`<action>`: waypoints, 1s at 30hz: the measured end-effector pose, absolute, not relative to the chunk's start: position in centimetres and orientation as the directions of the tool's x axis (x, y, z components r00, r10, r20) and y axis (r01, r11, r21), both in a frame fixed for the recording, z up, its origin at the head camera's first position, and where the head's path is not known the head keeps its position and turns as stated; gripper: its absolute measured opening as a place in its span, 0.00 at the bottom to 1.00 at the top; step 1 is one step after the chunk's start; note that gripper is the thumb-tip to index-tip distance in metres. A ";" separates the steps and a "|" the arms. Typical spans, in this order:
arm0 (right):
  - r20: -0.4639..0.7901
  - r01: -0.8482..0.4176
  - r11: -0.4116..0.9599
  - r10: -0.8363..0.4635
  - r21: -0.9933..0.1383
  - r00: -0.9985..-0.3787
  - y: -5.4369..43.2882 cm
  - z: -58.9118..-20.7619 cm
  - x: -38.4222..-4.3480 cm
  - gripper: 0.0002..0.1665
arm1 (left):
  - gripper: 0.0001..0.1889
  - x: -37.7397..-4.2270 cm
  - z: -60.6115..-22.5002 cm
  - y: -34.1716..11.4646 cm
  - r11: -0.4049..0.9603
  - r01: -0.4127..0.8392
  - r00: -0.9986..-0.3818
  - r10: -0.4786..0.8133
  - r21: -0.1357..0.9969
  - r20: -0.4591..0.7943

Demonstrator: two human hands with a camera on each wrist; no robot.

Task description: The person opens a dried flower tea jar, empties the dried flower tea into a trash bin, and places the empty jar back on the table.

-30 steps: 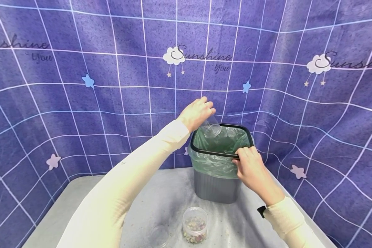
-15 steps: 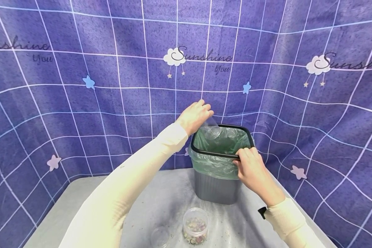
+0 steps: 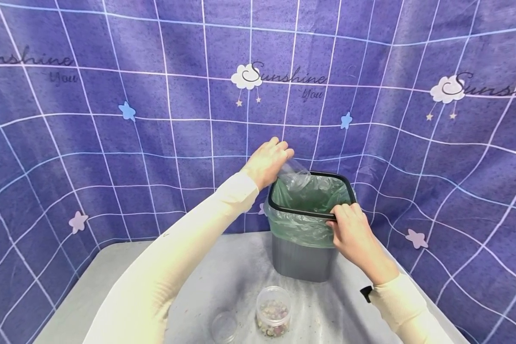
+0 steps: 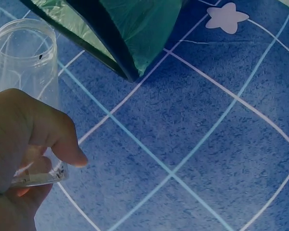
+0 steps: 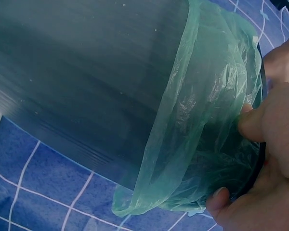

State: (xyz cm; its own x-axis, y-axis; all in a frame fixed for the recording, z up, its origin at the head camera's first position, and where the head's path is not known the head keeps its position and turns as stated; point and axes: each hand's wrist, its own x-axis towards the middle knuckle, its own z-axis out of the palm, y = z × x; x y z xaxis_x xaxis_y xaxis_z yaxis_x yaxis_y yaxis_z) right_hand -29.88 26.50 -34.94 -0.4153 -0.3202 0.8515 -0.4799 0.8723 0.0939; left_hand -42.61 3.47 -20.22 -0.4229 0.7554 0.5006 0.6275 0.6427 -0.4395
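My left hand (image 3: pixel 266 161) grips a clear plastic jar (image 4: pixel 26 72), tipped with its mouth over the back left of the trash can's opening. A few dark specks cling near the jar's base in the left wrist view. The grey trash can (image 3: pixel 303 260) is lined with a green bag (image 5: pixel 202 110) folded over its sides and held by a black rim (image 3: pixel 301 213). My right hand (image 3: pixel 352 234) holds that rim at the front right corner, thumb on the bag outside. Its fingertips inside the can are hidden in the head view.
Nearer the front of the grey table (image 3: pixel 223 282) stands an uncovered clear jar (image 3: pixel 274 310) with small mixed pieces in it. Left of it lies a round clear lid (image 3: pixel 224 327). Crumbs dot the tabletop. A purple patterned curtain (image 3: pixel 189 119) hangs behind and at both sides.
The jar in my left hand swings slightly, its mouth dipping back and then out to the right over the can. My right hand keeps its hold on the rim.
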 end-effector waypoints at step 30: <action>0.848 -0.498 0.863 -0.328 0.090 -0.415 26.6 -34.8 -29.8 0.14 | 0.27 -38.3 -18.7 -0.4 0.573 0.577 -0.806 0.281 0.582 0.521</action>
